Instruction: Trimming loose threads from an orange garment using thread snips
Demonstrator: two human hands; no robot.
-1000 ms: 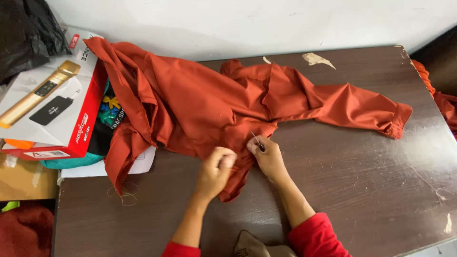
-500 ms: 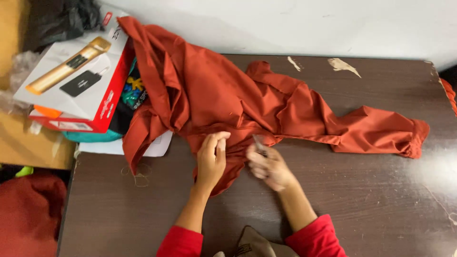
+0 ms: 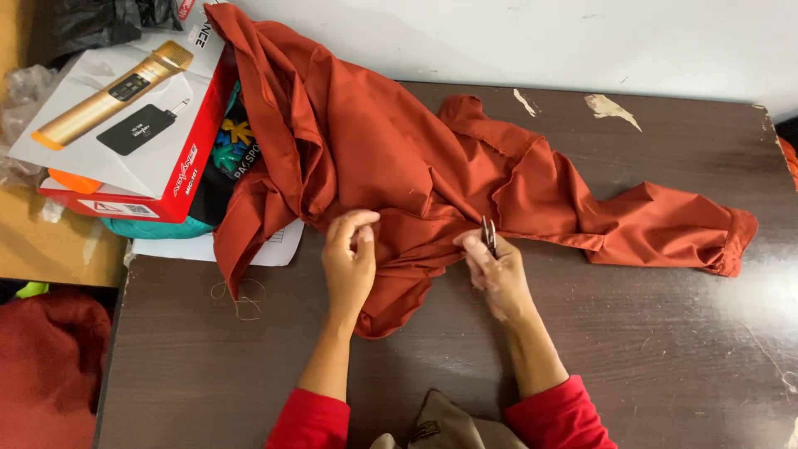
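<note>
Dark brown wood table [image 3: 648, 349], kinda worn, with a couple of pale chipped patches [image 3: 611, 108] up near the back edge, and it's shoved against a plain white wall [image 3: 515, 37]. Light bounces off the tabletop on the right side, so it looks glossy there. Off the left edge there's something red [image 3: 46, 366] down low and a tan surface [image 3: 50, 241].

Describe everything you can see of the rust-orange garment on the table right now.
The rust-orange garment looks like thin woven cloth, crumpled and spread across the dark wooden table. One long sleeve with a gathered cuff stretches right; its upper left part is draped over the boxes at the table's edge. The left hand pinches its lower edge, and the right hand holds a small metal tool against the fabric.
</note>
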